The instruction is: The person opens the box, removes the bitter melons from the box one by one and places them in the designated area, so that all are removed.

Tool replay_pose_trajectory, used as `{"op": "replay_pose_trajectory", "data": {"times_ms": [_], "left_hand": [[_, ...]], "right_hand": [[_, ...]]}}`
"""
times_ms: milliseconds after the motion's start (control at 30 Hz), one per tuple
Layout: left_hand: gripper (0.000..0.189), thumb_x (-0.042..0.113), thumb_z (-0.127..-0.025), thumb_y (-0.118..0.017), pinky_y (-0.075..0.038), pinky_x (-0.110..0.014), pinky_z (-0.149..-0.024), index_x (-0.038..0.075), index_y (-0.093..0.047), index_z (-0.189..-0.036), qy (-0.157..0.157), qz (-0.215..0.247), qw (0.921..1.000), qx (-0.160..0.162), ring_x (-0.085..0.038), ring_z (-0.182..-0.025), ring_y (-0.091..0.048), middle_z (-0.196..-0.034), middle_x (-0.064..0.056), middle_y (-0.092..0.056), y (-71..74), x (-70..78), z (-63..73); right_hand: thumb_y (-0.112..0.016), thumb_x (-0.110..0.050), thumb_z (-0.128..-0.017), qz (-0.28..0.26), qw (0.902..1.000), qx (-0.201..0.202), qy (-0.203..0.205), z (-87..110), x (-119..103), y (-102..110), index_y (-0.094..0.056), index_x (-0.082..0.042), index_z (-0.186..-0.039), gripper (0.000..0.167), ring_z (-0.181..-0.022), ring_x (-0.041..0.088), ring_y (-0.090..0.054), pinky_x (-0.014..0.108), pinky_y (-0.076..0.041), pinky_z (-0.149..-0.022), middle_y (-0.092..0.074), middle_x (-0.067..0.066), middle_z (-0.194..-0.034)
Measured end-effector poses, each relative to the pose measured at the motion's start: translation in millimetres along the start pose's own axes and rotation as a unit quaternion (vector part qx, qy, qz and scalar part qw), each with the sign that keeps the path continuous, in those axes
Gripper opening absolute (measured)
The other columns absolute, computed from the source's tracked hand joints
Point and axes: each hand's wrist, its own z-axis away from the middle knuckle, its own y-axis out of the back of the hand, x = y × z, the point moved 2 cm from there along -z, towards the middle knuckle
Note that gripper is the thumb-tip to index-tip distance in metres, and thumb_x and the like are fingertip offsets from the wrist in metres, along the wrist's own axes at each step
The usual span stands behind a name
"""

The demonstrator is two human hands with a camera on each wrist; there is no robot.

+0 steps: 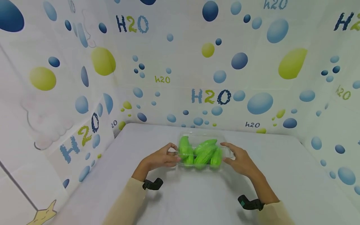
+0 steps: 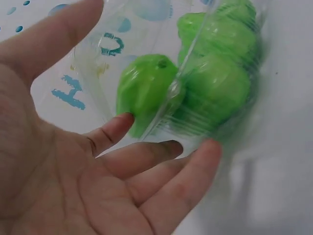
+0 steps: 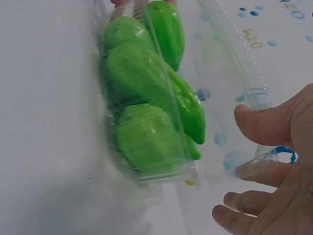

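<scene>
A clear plastic clamshell box [image 1: 227, 152] holds several bright green, ridged gourd-like vegetables [image 1: 204, 157]. Its transparent lid [image 1: 201, 134] is raised at the back. My left hand [image 1: 161, 157] is at the box's left end, its fingertips right at the plastic wall; in the left wrist view its fingers [image 2: 178, 191] are loosely extended below the vegetables. At the opposite end, my right hand [image 1: 238, 159] has thumb and fingers spread around the right corner. The right wrist view shows that thumb [image 3: 259, 125] beside the lid and the other fingers apart.
The box is near the middle of a white-covered table [image 1: 197, 197], short of its far edge. Behind and beside the table hangs a white curtain [image 1: 185, 65] printed with blue and green dots and H2O lettering. Each wrist wears a black strap [image 1: 153, 184] with a camera.
</scene>
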Motion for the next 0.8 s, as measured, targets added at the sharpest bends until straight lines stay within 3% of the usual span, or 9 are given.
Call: {"op": "replay_pose_trajectory", "data": {"times_ms": [67,133,267,600,800], "left_hand": [[0.071,0.026,-0.089,-0.078,-0.049,-0.045,-0.106,0.006,-0.033,-0.142,0.012,0.0,0.9998,-0.014,-0.033,-0.131,-0.056,-0.152,-0.026,-0.045,3.0,1.6,-0.4],[0.077,0.026,-0.088,-0.079,-0.05,-0.043,-0.105,0.007,-0.032,-0.146,0.023,-0.004,0.9997,-0.007,-0.031,-0.13,-0.058,-0.15,-0.024,-0.047,5.4,1.6,-2.0],[0.07,0.023,-0.089,-0.076,-0.055,-0.04,-0.098,0.005,-0.039,-0.145,0.031,-0.024,0.9984,0.04,-0.031,-0.119,-0.064,-0.131,-0.018,-0.064,9.9,-2.4,-8.7],[0.051,0.013,-0.094,-0.066,-0.062,-0.04,-0.081,0.0,-0.05,-0.14,0.021,-0.047,0.9836,0.173,-0.03,-0.089,-0.073,-0.116,-0.021,-0.067,12.4,-5.7,-24.8],[0.056,0.016,-0.095,-0.065,-0.063,-0.039,-0.075,-0.002,-0.049,-0.145,0.027,-0.067,0.9791,0.19,-0.027,-0.085,-0.072,-0.116,-0.02,-0.067,4.1,-3.4,-39.3]], "right_hand": [[-0.066,-0.009,-0.097,-0.002,0.9999,0.006,0.009,-1.6,-1.9,4.3,-0.051,-0.012,-0.148,0.053,-0.138,0.045,-0.045,0.065,-0.044,-0.104,-0.048,0.017,-0.153],[-0.064,-0.009,-0.099,-0.003,0.9998,0.011,0.017,-3.8,-3.7,8.0,-0.052,-0.013,-0.146,0.049,-0.137,0.045,-0.046,0.065,-0.044,-0.103,-0.049,0.017,-0.152],[-0.06,-0.007,-0.101,-0.015,0.9995,0.016,0.022,-9.1,-6.7,12.1,-0.053,-0.013,-0.143,0.044,-0.139,0.043,-0.044,0.064,-0.043,-0.106,-0.051,0.017,-0.151],[-0.056,-0.007,-0.102,-0.009,0.9999,0.013,-0.002,-13.4,-11.8,20.7,-0.054,-0.013,-0.143,0.042,-0.134,0.049,-0.048,0.064,-0.046,-0.101,-0.052,0.017,-0.15],[-0.057,-0.009,-0.102,-0.009,0.9999,0.011,-0.002,-10.5,-13.1,34.3,-0.051,-0.011,-0.146,0.045,-0.137,0.051,-0.044,0.066,-0.045,-0.102,-0.047,0.021,-0.153]]}}
